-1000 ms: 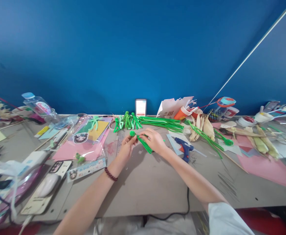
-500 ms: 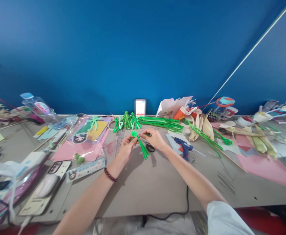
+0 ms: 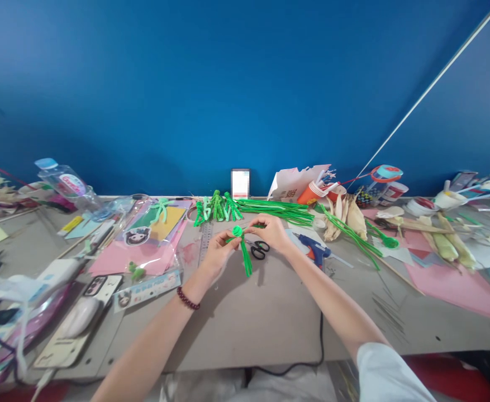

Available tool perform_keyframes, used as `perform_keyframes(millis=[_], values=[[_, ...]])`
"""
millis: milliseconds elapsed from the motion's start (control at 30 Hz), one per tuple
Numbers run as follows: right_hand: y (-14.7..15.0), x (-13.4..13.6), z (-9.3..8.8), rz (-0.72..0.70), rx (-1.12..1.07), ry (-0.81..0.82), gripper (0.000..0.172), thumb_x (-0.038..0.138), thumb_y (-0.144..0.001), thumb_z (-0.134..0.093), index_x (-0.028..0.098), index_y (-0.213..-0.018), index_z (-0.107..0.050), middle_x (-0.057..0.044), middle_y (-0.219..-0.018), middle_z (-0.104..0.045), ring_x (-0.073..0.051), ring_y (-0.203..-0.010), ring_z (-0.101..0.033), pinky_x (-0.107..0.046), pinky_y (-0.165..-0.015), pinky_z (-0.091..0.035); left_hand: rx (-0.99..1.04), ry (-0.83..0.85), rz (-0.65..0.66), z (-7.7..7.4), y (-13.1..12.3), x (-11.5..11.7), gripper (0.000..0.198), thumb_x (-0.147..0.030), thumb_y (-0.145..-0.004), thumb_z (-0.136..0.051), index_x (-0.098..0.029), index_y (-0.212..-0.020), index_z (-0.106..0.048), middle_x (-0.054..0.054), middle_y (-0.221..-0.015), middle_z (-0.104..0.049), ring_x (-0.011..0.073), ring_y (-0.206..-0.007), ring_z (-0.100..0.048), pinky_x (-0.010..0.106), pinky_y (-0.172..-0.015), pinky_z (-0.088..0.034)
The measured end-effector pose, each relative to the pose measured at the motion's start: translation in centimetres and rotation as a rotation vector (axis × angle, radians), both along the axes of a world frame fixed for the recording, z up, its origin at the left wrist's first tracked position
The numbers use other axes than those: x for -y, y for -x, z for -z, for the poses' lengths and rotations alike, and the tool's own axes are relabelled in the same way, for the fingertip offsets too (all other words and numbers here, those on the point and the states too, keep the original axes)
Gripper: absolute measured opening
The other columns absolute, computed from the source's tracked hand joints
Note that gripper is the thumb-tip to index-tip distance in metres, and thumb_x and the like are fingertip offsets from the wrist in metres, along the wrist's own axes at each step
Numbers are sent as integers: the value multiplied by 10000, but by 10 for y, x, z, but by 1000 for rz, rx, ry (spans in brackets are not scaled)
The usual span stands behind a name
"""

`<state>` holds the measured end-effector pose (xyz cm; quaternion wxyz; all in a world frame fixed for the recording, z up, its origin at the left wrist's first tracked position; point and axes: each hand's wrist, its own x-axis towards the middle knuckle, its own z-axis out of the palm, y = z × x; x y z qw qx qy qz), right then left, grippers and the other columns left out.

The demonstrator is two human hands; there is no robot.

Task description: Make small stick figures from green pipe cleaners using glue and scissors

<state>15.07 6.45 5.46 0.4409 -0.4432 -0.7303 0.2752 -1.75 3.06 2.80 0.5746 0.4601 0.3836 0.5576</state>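
Observation:
Green pipe cleaners (image 3: 247, 261) hang in a bundle from a coiled green head (image 3: 237, 230), held up over the middle of the table. My left hand (image 3: 222, 248) pinches this piece just below its coil. Close by, my right hand (image 3: 269, 230) has its fingers closed on a green strand's end beside the coil. Black-handled scissors (image 3: 260, 250) lie on the table under my right hand, their blades partly hidden. Behind my hands are several finished-looking green pipe cleaner figures (image 3: 217, 206) and a pile of long green pipe cleaners (image 3: 280, 211).
A blue hot glue gun (image 3: 317, 248) lies right of my right hand. Left are a plastic bag with coloured paper (image 3: 144, 245), a phone (image 3: 77, 318) and a water bottle (image 3: 66, 181). Paper cups (image 3: 312, 192) and dried husks (image 3: 356, 220) are at the back right. A metal ruler (image 3: 205, 241) lies behind my left hand.
The coiled piece has moved slightly right and turned, its strands now hanging more nearly straight down. My left hand shifted with it; more of the scissors shows.

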Motion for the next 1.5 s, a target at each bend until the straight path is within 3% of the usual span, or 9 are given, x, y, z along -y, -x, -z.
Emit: perform_keyframes(millis=[167, 400, 567, 700, 867, 1000, 1167, 1333, 1500], values=[[-5, 1, -6, -19, 94, -108, 102, 284, -716, -699, 202, -657, -693, -1, -689, -616, -131, -660, -551, -232, -590, -391, -124, -14, -9, 1, -1, 0, 240, -342, -567, -776, -160, -601, -624, -19, -550, -567, 102, -518, -487, 244, -542, -398], [-17, -2, -15, -181, 210, -77, 81, 213, -727, -700, 194, -648, -698, 4, -696, -625, -125, -689, -571, -223, -622, -397, -179, 5, 53, 4, -8, 5, 275, -378, -573, -766, -145, -636, -633, -10, -572, -580, 101, -528, -492, 229, -521, -403], [-7, 5, -11, -138, 315, -106, 69, 241, -757, -684, 197, -709, -710, -4, -734, -651, -134, -727, -572, -229, -637, -384, -155, 4, -7, 15, -11, 2, 291, -393, -574, -760, -142, -667, -647, -3, -572, -583, 112, -524, -507, 237, -524, -410], [8, 13, -2, -113, 431, -192, 116, 278, -799, -643, 212, -736, -715, -16, -743, -665, -148, -771, -561, -234, -624, -361, -82, 61, -92, 23, -6, -2, 272, -369, -570, -766, -141, -643, -637, -9, -561, -575, 98, -518, -486, 221, -512, -366], [15, 16, 4, -102, 550, -260, 135, 257, -813, -615, 234, -726, -716, -15, -708, -651, -157, -793, -543, -239, -586, -330, 110, 233, -66, 26, 0, -6, 293, -354, -553, -789, -141, -587, -592, -26, -530, -531, 70, -503, -453, 201, -446, -254], [12, 14, 2, -92, 520, -229, 117, 239, -800, -623, 236, -721, -710, -9, -716, -660, -156, -795, -548, -234, -602, -347, 272, 344, -39, 22, 0, -6, 284, -305, -535, -809, -153, -581, -574, -50, -540, -508, 58, -527, -477, 185, -474, -299], [5, 8, 1, -92, 407, -117, 122, 235, -797, -620, 214, -717, -710, -17, -763, -690, -154, -776, -585, -235, -658, -393, 371, 343, 10, 15, 1, -4, 244, -235, -544, -806, -158, -613, -585, -52, -578, -523, 49, -534, -486, 183, -526, -369], [-6, -5, 6, -118, 282, 9, 113, 234, -791, -626, 214, -744, -728, -7, -777, -704, -148, -753, -617, -226, -676, -418, 226, 331, 50, 12, 1, -1, 235, -265, -544, -808, -153, -631, -620, -39, -571, -532, 54, -508, -470, 198, -526, -371], [-13, -8, 3, -94, 314, -24, 108, 205, -779, -645, 229, -720, -732, 8, -767, -702, -140, -757, -599, -224, -673, -410, -38, 157, 120, 8, -3, 2, 214, -324, -588, -773, -153, -611, -647, -19, -535, -550, 70, -480, -411, 221, -491, -314]])
